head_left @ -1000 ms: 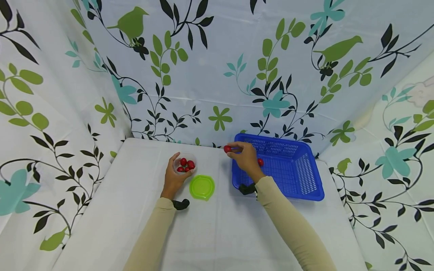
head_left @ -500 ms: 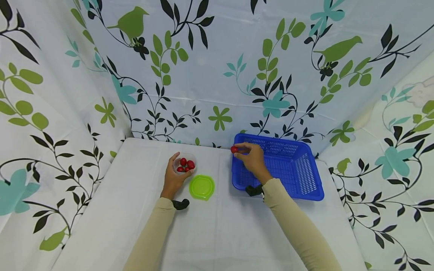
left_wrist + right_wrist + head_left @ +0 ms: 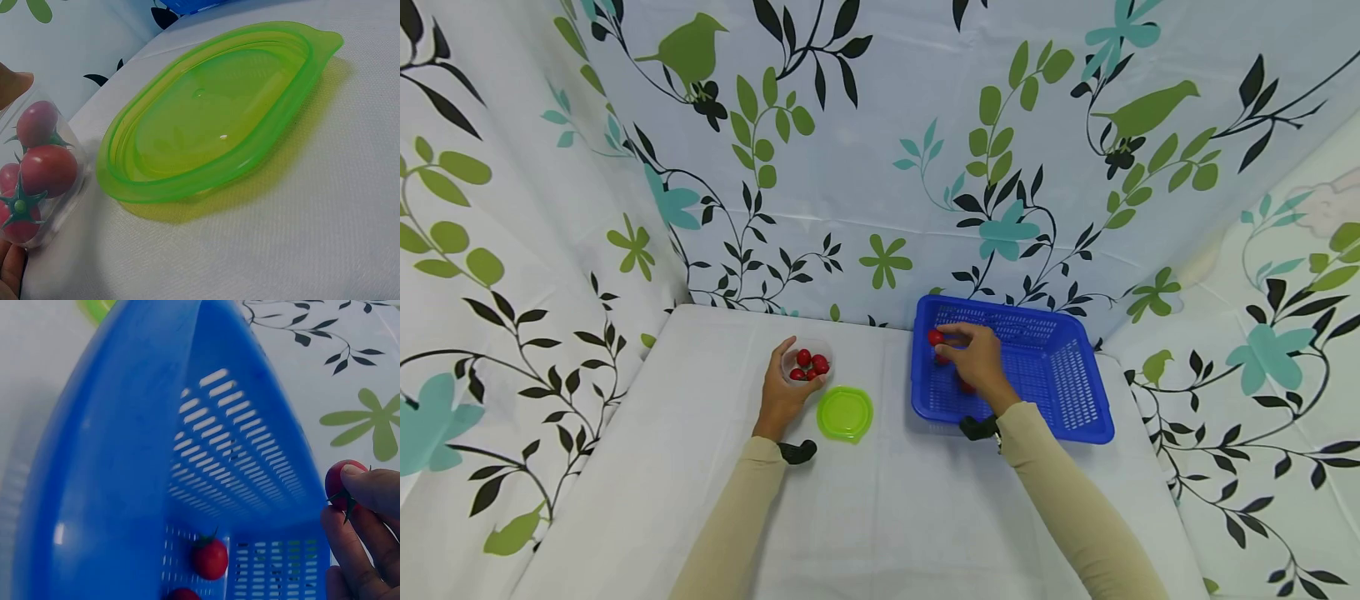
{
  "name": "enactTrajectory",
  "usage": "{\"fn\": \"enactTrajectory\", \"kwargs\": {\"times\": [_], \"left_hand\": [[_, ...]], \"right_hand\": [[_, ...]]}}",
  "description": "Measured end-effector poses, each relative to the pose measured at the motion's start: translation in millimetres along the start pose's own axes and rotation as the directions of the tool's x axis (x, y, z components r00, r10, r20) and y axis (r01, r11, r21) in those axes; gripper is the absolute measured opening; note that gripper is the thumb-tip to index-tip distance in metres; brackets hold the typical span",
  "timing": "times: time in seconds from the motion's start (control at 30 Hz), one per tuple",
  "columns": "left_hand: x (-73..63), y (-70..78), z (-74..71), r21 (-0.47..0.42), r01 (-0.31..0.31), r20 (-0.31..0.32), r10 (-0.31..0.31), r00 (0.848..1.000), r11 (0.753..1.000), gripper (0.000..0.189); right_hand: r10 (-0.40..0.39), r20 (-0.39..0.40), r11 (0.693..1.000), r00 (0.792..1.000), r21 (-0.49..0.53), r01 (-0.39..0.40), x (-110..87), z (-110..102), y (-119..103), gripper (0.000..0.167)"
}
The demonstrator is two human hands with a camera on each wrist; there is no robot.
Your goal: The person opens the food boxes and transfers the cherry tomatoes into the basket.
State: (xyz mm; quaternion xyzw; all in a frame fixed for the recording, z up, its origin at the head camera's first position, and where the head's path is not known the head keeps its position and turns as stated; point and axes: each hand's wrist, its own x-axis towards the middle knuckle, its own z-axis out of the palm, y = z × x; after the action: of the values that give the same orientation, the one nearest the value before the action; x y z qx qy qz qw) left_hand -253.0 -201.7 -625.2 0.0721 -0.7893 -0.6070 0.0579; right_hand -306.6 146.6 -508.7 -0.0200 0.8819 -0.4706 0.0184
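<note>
My right hand (image 3: 979, 360) pinches a red cherry tomato (image 3: 936, 337) with a green stem between thumb and fingers, above the left end of the blue basket (image 3: 1048, 383). In the right wrist view two more tomatoes show lower down inside the basket, a whole tomato (image 3: 209, 559) and another tomato (image 3: 182, 594) cut by the frame's edge. On the left, my left hand (image 3: 780, 398) grips a small clear container (image 3: 65, 209), fingers on one side and thumb on the other. Several cherry tomatoes (image 3: 820, 365) lie in it. Beside that hand, a green lid (image 3: 846, 413) rests on the table.
White cloth covers the table (image 3: 872, 500). A patterned curtain (image 3: 850, 200) hangs behind and at both sides, close to the basket's far rim. Each wrist carries a black camera mount (image 3: 797, 452).
My right hand has moved right with the tomato, from past the basket's left rim to over its inside. My left hand and the container stay in place.
</note>
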Motion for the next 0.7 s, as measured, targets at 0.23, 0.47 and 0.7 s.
{"fn": "enactTrajectory", "kwargs": {"times": [0.23, 0.47, 0.7], "left_hand": [[-0.2, 1.3, 0.0, -0.002, -0.005, 0.002, 0.005, 1.000, 1.000, 0.094], [-0.7, 1.8, -0.2, -0.011, -0.005, 0.004, 0.005, 1.000, 1.000, 0.094], [-0.7, 2.8, -0.6, -0.012, 0.001, 0.003, -0.001, 1.000, 1.000, 0.093]], "right_hand": [[0.015, -0.018, 0.999, 1.000, -0.036, -0.016, -2.2, -7.9, 6.9, 0.034], [0.035, -0.013, 0.998, 0.999, -0.048, -0.036, -1.3, -14.8, 12.9, 0.035], [0.079, 0.006, 0.996, 0.997, -0.046, -0.078, -0.1, -21.3, 19.1, 0.035]]}}
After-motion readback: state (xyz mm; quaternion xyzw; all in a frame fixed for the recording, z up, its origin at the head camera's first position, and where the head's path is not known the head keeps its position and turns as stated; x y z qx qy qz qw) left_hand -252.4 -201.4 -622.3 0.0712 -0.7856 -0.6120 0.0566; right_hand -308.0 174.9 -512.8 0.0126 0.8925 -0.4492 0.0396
